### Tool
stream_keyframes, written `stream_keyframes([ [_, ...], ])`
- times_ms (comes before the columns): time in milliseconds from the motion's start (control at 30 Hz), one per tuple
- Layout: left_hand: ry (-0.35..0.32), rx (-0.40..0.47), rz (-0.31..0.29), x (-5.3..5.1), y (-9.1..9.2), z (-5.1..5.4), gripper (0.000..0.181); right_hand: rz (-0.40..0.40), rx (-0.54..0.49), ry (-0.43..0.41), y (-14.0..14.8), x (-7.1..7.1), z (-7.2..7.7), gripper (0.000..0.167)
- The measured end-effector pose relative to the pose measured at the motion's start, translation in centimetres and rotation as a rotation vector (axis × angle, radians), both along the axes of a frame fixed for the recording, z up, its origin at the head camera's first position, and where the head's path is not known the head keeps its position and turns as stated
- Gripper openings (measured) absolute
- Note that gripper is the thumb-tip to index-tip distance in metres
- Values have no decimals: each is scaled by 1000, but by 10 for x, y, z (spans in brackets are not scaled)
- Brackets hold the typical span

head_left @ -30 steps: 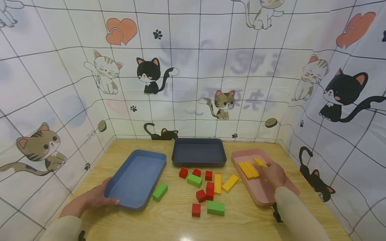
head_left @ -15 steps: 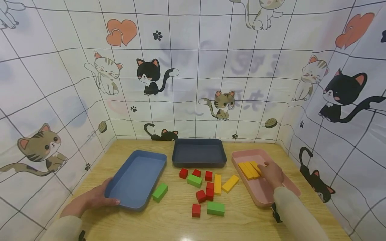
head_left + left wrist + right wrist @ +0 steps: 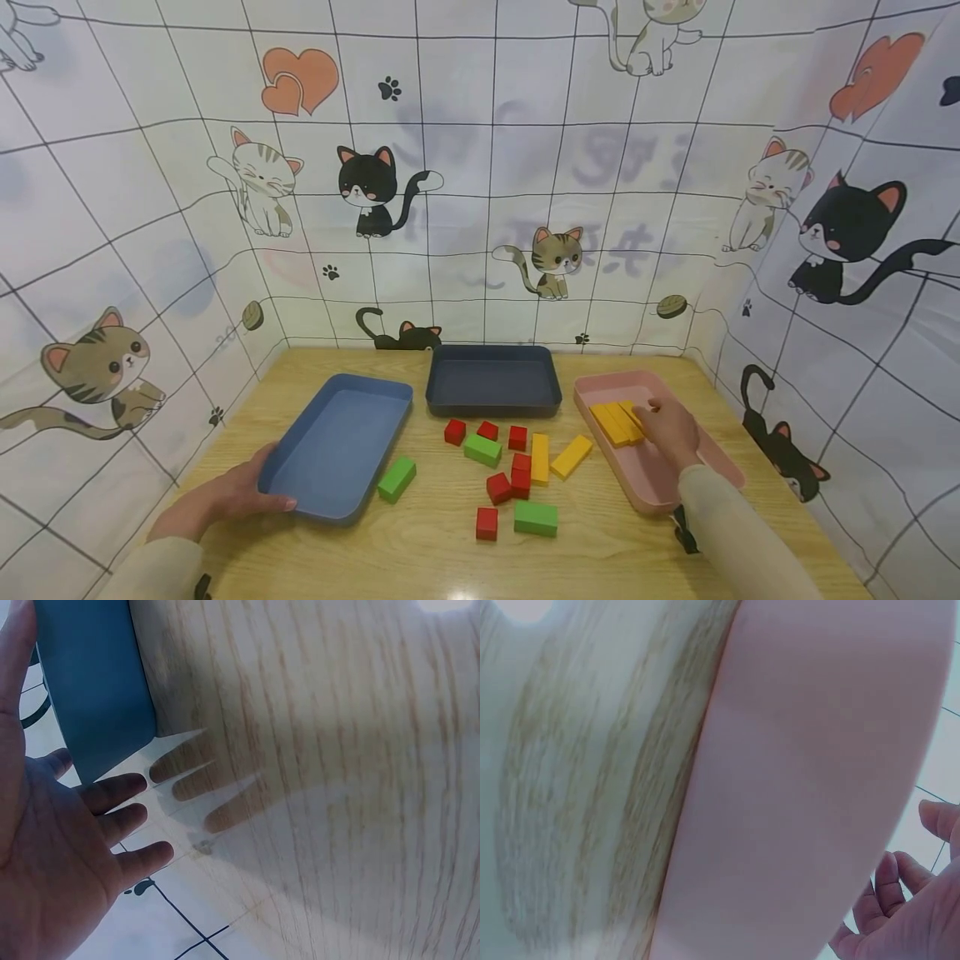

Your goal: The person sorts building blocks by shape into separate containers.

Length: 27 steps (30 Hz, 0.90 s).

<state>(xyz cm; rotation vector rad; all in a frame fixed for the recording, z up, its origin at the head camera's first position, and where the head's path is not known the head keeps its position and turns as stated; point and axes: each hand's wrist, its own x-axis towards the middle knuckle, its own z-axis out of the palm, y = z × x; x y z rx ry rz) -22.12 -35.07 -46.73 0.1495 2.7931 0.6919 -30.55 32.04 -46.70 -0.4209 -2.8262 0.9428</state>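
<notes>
By the left hand [image 3: 242,492], its fingers fairly straight, the near left corner of the blue tray [image 3: 337,450] is touched. On the table [image 3: 405,562], red blocks [image 3: 487,523], green blocks [image 3: 536,518] and loose yellow blocks [image 3: 540,458] are scattered before the dark tray [image 3: 493,388]. In the pink tray [image 3: 651,487], three yellow blocks [image 3: 618,424] are laid side by side, the rightmost met by the right hand [image 3: 669,432]; whether it is pinched cannot be told.

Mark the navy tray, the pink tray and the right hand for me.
Navy tray [image 3: 493,389]: head view, bare floor inside.
Pink tray [image 3: 654,479]: head view, bare floor inside.
Right hand [image 3: 671,430]: head view, back of the hand.
</notes>
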Motion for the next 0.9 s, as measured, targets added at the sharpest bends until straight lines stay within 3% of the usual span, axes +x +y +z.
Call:
stream_keyframes([
  [300,-10,-3,-12,-2,0,1,118,11,-14,35,-7,2,3,58],
  [900,-34,-2,-16,-2,2,3,115,-9,-117,21,-31,7,12,59],
])
